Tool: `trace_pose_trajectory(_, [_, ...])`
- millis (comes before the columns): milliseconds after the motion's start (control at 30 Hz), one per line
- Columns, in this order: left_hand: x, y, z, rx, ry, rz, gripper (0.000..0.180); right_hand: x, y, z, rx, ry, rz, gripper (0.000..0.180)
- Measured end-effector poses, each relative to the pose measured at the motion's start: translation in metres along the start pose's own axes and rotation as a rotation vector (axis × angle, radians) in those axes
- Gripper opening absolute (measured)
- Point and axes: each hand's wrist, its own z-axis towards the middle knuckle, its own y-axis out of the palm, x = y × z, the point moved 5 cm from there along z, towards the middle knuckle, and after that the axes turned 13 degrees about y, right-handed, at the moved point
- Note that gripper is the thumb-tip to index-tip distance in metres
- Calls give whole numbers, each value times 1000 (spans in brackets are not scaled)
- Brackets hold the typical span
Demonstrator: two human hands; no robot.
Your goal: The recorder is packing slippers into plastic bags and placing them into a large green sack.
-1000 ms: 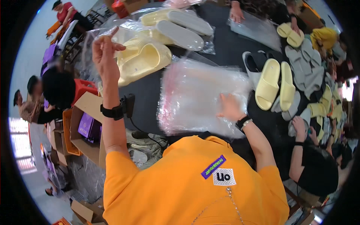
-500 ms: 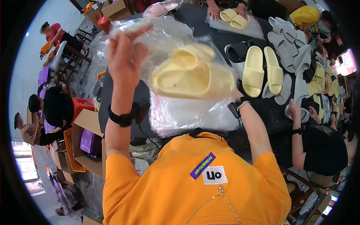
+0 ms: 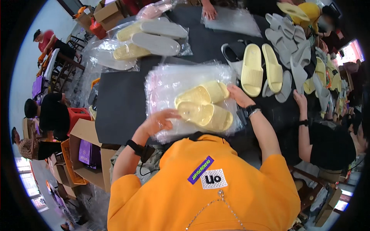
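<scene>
A pair of pale yellow slide slippers (image 3: 192, 111) lies side by side under shiny clear film, on a stack of clear plastic bags (image 3: 160, 82). My right hand (image 3: 241, 96) is closed at the toe end of the farther slipper, gripping that end of the wrapped pair. At the heel end, my left hand (image 3: 158, 121) reaches in from the left. Its index finger stretches toward the nearer slipper's heel and the other fingers are loosely bent, with nothing plainly held. Exactly where the film's edge runs is hard to make out.
Right of the stack stand two unbagged yellow slippers (image 3: 252, 71) with grey ones (image 3: 285, 86) beside them. More grey slippers (image 3: 283, 38) pile up beyond. Bagged slippers (image 3: 156, 43) lie at the far left. Another person's hand (image 3: 209, 11) rests by flat plastic bags (image 3: 231, 21). An open carton (image 3: 86, 133) stands left.
My raised left hand has come down to the slippers' heel end. The wrapped pair has lowered onto the stack. Across the table, the other person's yellow slippers have left their bags.
</scene>
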Motion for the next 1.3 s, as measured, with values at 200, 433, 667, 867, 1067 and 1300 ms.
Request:
trace_pose_trajectory(200, [-9,-2,61,-376,345,1182,41,-26,33,-21,199,13,-362,44])
trace_pose_trajectory(433, [-12,47,115,-491,621,1630,23,14,28,-14,120,116,-86,47])
trace_pose_trajectory(667, [-36,61,129,-363,372,1587,23,51,30,-12,91,-96,92,29])
trace_pose_trajectory(867, [-29,53,106,-130,275,1488,30,73,31,-4,188,-40,176,33])
trace_pose_trajectory(1067, [-48,56,99,-47,508,1692,27,72,28,-3,280,-94,-24,33])
trace_pose_trajectory(1300, [-27,37,115,-60,545,1555,28,63,17,-33,121,173,267,45])
